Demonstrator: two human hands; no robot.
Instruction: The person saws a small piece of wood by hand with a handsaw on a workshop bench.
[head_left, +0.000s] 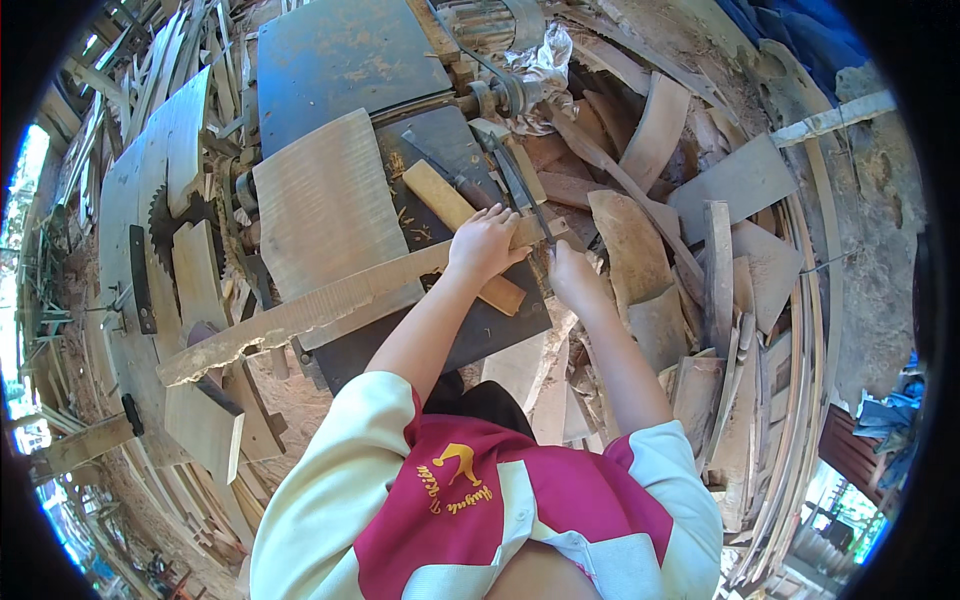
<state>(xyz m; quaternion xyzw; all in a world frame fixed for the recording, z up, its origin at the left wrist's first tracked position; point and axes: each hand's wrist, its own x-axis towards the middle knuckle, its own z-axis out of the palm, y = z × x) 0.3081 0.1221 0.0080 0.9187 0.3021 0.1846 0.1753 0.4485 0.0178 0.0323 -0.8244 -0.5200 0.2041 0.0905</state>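
Note:
A long pale plank lies slanted across the dark metal machine table, from lower left to upper right. My left hand presses down on the plank near its right end, fingers curled over it. My right hand is closed at the plank's very end, beside a thin dark metal blade that points away from me. What else the right hand may hold is hidden. A short wooden block lies diagonally under the left hand.
A wide ribbed board rests on the table left of my hands. A toothed circular saw blade stands at far left. A shaft and pulley sit behind the table. Curved wood offcuts are piled to the right.

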